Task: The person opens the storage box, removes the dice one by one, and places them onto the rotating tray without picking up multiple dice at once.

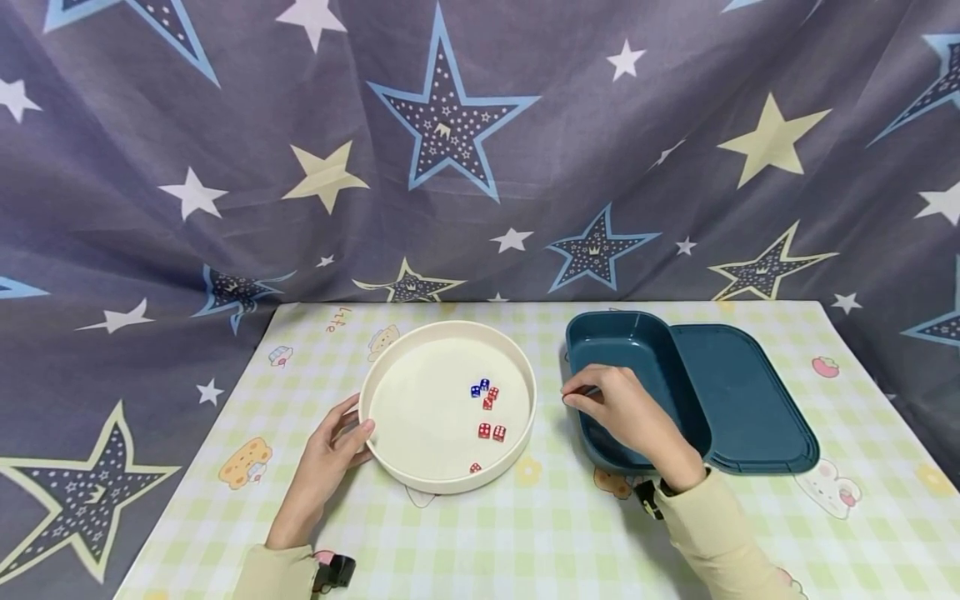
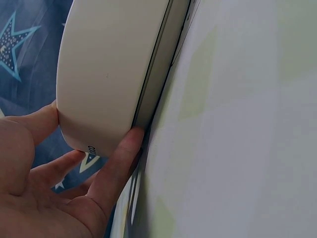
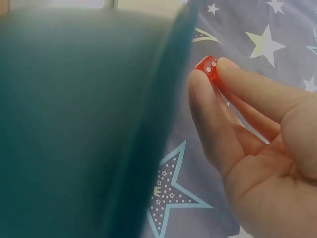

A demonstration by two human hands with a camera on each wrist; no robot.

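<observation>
My left hand point(image 1: 333, 450) grips the left side of a round cream tray point(image 1: 420, 482), thumb at the rim and fingers along the outer wall. In the left wrist view a fingertip point(image 2: 131, 140) reaches the wall's lower edge. Two blue dice point(image 1: 484, 384) and several red dice point(image 1: 484, 431) lie in the right half of the tray. Between thumb and fingertips my right hand point(image 1: 626, 408) pinches a red die point(image 3: 208, 67), best seen in the right wrist view. That hand is over the left side of a dark teal box point(image 1: 641, 333), whose inside it partly hides.
Against the box's right side lies a flat teal lid point(image 1: 750, 400). A checked tablecloth point(image 1: 465, 550) with cartoon prints covers the table. Behind the table's far edge hangs a grey-blue curtain point(image 1: 247, 125) with stars.
</observation>
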